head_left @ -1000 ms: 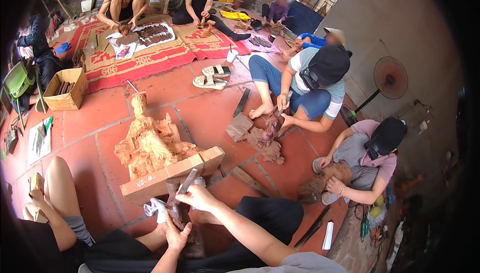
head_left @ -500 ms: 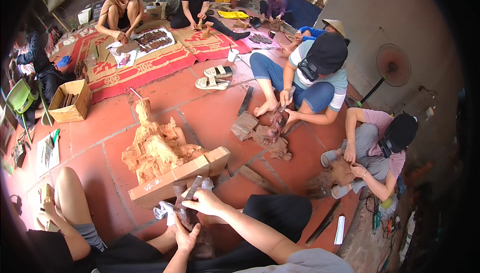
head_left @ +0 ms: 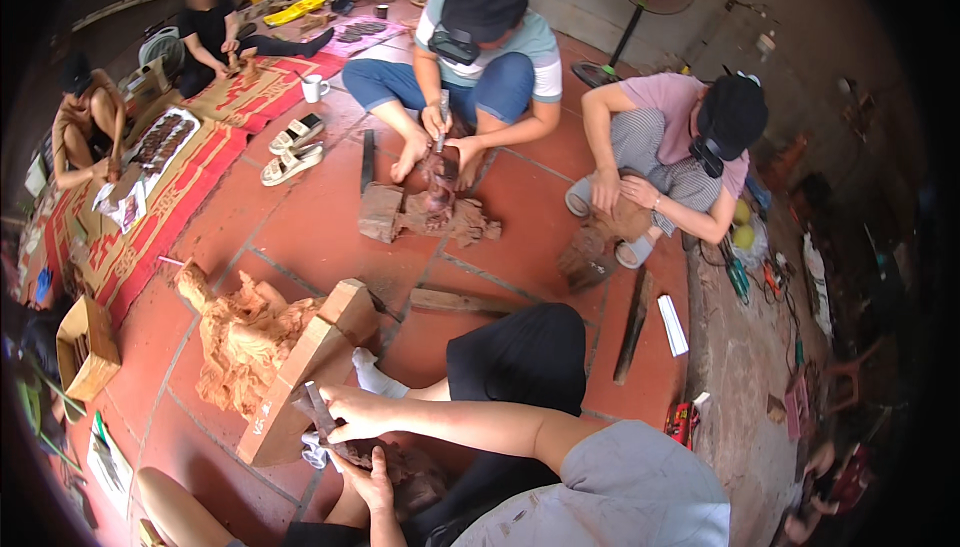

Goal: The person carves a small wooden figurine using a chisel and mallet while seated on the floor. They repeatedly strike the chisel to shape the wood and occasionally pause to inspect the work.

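Gripping a metal chisel (head_left: pixel 318 409), the right hand (head_left: pixel 352 409) has its fingers clamped around the shaft; beneath them, the left hand (head_left: pixel 372 477) clasps a small dark carving (head_left: pixel 405 467) (hard, rigid wood, probably light).

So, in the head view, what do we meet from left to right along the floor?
Cardboard box → carved wooden figure → wooden plank → dark stick → white strip → small red tool.
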### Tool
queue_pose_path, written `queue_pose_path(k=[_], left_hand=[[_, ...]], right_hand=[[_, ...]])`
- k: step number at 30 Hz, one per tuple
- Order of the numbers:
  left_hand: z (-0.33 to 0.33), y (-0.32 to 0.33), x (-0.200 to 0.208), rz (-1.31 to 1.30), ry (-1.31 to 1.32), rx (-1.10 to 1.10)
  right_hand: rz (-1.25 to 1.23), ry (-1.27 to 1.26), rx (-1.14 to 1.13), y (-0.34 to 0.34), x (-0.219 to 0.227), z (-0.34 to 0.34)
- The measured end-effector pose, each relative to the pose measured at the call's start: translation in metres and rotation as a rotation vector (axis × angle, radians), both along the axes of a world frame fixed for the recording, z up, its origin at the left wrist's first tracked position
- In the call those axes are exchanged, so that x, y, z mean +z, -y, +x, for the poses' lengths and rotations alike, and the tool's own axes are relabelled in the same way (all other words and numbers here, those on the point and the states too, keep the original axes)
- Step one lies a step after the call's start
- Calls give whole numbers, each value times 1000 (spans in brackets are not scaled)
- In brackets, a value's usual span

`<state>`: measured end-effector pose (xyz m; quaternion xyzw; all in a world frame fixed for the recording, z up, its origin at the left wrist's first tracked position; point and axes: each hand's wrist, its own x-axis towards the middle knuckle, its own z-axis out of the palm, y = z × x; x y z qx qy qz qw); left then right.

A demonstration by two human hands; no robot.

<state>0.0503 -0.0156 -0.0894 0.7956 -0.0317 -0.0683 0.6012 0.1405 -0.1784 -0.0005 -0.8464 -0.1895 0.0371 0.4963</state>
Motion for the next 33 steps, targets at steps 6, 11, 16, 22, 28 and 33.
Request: queue_pose_path(k=[6, 11, 16, 22, 28, 33], left_hand=[[-3, -4, -9, 42, -39, -18], [4, -2, 7, -64, -66, -9], [2, -3, -2, -31, -54, -23], [2, -1, -4, -62, -71, -7], [0, -2, -3, -40, -55, -15], [-6, 3, -3, -28, -108, -7]], right_hand=[[197, -159, -117, 8, 14, 4], [189, 120, -54, 1, 13, 0], [189, -283, -141, 9, 6, 16], [232, 44, -51, 2, 9, 0], [175, 44, -88, 0, -9, 3], [94, -39, -82, 8, 8, 3]])
